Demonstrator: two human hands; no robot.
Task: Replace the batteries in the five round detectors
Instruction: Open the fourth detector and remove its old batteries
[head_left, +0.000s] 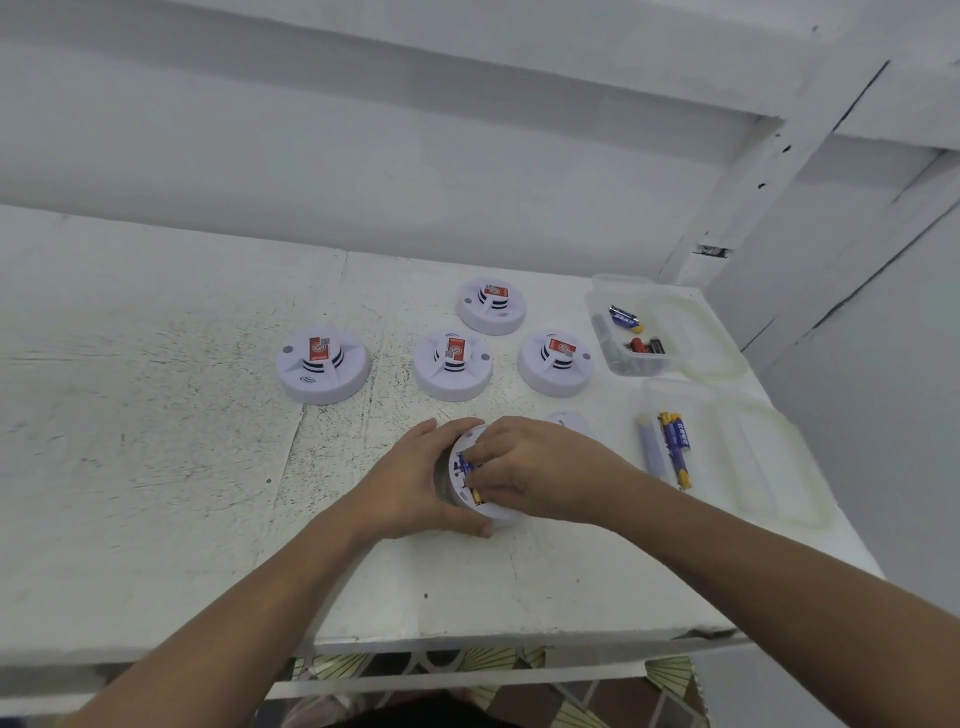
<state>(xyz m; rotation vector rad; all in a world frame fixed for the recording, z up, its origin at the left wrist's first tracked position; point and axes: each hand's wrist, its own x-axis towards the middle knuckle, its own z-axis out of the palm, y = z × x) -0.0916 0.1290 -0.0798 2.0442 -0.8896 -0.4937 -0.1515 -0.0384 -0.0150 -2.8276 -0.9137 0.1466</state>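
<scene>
Left hand grips one open detector, right hand pinches a blue battery into it — the four closed detectors toward the surface's far edge probably remain.

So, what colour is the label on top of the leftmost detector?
The label is red with a small pale patch, clearest in the head view.
</scene>
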